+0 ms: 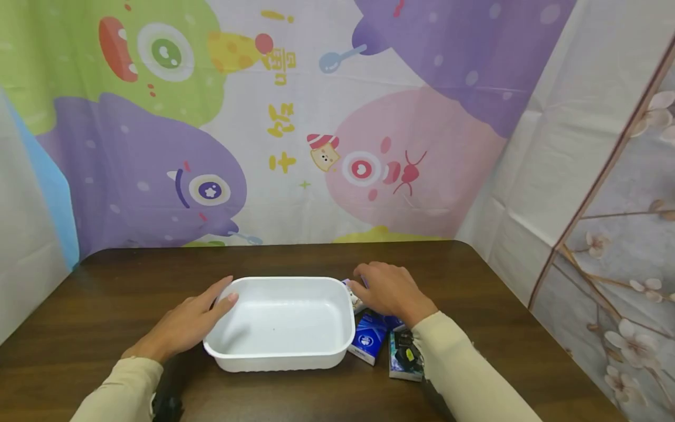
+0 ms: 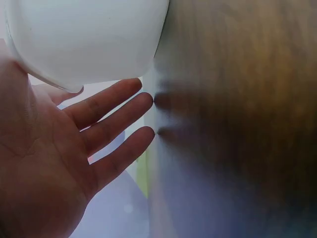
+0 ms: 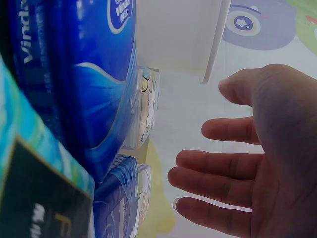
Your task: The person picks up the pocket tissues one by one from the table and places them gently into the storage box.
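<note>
A white plastic basin (image 1: 279, 319) stands on the table. At its left end is my left hand (image 1: 187, 322), thumb over the rim and the other fingers outside the wall. In the left wrist view those fingers (image 2: 106, 106) are spread and fairly straight, with tips right at the tabletop. My right hand (image 1: 392, 287) hovers over the small packs at the basin's right, its fingers apart and nothing held. Under and near it lie a blue Vinda tissue pack (image 1: 369, 337), a dark teal-edged pack (image 1: 405, 354) and a white cartoon-printed pack (image 1: 354, 296). Another blue pack (image 3: 116, 196) is partly hidden.
The dark wooden table (image 1: 295, 395) has rounded far corners. Behind it hangs a curtain (image 1: 295, 217) with cartoon monsters, and a flower-printed cloth (image 1: 622, 281) hangs at the right. The packs crowd against the basin's right side.
</note>
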A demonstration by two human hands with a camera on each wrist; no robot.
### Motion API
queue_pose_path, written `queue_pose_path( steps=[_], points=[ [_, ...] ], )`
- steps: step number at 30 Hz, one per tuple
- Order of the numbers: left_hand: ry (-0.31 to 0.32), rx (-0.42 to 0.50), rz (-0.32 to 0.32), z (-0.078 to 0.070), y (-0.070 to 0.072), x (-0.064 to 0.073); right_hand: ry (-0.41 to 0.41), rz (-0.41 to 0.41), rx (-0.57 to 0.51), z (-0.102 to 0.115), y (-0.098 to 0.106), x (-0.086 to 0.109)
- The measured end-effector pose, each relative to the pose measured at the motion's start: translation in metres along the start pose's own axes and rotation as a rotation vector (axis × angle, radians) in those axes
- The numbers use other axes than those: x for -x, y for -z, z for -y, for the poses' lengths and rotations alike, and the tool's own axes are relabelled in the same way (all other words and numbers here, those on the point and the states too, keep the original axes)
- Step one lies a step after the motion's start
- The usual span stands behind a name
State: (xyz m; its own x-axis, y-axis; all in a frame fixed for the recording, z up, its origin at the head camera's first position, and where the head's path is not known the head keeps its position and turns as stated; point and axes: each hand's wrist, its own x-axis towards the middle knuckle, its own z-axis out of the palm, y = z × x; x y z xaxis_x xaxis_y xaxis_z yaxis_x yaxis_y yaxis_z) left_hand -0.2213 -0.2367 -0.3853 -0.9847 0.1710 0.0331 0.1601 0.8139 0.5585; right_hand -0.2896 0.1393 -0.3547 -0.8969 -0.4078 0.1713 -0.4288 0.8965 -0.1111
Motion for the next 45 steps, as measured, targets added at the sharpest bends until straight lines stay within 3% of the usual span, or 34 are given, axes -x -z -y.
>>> queue_pose_path(
  steps=[11,24,35,45],
  points=[
    [-0.011,0.053,-0.014,0.003,-0.002,0.001,0.003,-0.011,0.008,0.0,-0.003,0.006],
    [0.006,0.107,-0.008,0.005,-0.002,0.004,-0.067,-0.007,-0.072,-0.01,0.017,0.019],
    [-0.043,0.156,-0.052,0.011,-0.005,0.01,-0.092,0.037,-0.116,-0.019,0.01,0.024],
    [-0.026,0.192,-0.025,0.011,-0.006,0.009,-0.118,0.075,-0.096,-0.027,0.008,0.025]
  ],
)
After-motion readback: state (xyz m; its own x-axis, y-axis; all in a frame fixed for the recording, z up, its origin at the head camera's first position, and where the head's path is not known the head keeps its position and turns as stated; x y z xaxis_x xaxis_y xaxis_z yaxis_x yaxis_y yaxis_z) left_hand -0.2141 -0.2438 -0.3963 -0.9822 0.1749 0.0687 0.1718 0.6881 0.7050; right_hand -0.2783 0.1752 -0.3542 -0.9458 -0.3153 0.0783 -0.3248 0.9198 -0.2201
